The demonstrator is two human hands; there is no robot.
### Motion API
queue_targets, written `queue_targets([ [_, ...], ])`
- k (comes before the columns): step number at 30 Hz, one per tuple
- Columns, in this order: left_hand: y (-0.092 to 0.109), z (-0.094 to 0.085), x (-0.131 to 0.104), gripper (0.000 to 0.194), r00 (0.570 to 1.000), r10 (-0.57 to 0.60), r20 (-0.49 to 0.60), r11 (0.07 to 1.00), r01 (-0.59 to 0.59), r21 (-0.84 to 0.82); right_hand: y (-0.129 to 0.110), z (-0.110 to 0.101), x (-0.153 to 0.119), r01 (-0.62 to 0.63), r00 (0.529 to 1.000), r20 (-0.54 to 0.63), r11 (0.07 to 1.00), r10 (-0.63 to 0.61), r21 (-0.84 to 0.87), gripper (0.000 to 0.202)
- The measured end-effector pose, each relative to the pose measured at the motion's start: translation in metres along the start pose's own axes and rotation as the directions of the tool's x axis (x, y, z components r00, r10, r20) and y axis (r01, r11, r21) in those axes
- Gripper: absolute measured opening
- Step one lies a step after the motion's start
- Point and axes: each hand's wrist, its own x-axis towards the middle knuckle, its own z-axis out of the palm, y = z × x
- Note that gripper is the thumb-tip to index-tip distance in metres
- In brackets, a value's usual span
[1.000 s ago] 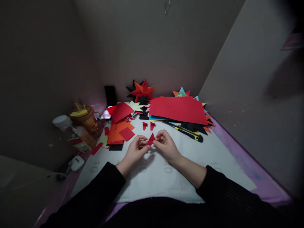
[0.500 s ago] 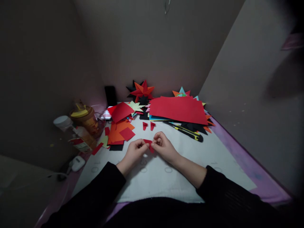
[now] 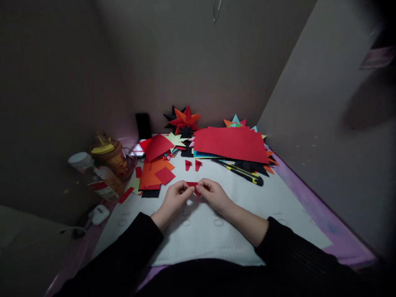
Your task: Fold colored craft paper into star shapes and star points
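Observation:
A small folded red paper piece (image 3: pixel 192 184) is held between my two hands above the white mat (image 3: pixel 229 235). My left hand (image 3: pixel 176 199) pinches its left side between thumb and fingers. On the other side, my right hand (image 3: pixel 214 196) grips it with thumb and curled fingers; the fingertips of both hands nearly meet and cover part of the paper. Just beyond the hands lie two small folded red pieces, one on the left (image 3: pixel 188 165) and one on the right (image 3: pixel 198 165).
Red sheets (image 3: pixel 230 143) lie at the back right, with a yellow-black cutter (image 3: pixel 246 174) before them. Orange paper (image 3: pixel 151 172) is at left, near a bottle (image 3: pixel 107 181), a brown cup (image 3: pixel 113 159) and a white charger (image 3: pixel 99 214). Folded stars (image 3: pixel 185 119) and a black phone (image 3: pixel 143 126) stand behind.
My right hand's fingers have lowered and closed in over the red paper, covering more of its right side. My left hand has barely moved. The whole view has shifted slightly.

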Motion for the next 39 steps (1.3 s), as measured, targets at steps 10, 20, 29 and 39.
queue_targets([
  [10, 0.004, -0.004, 0.004, 0.022, 0.997, -0.082, -0.015, 0.994, 0.080, -0.077, -0.001, -0.003, -0.001, 0.129, 0.989, -0.035, 0.953, -0.144, -0.275, 0.017],
  [20, 0.003, -0.002, 0.003, 0.022, 0.995, -0.076, -0.062, 0.992, 0.069, -0.105, 0.000, -0.002, -0.005, 0.252, 0.951, -0.103, 0.924, -0.292, -0.288, 0.026],
  [29, 0.005, -0.002, 0.003, 0.024, 0.994, -0.109, -0.026, 0.991, 0.107, -0.085, 0.009, -0.003, 0.002, 0.144, 0.976, -0.162, 0.989, -0.148, -0.036, 0.026],
  [39, 0.002, -0.003, 0.004, 0.025, 0.997, -0.075, -0.030, 0.993, 0.072, -0.094, 0.002, -0.001, -0.001, 0.021, 0.993, -0.121, 0.998, -0.013, 0.064, 0.030],
])
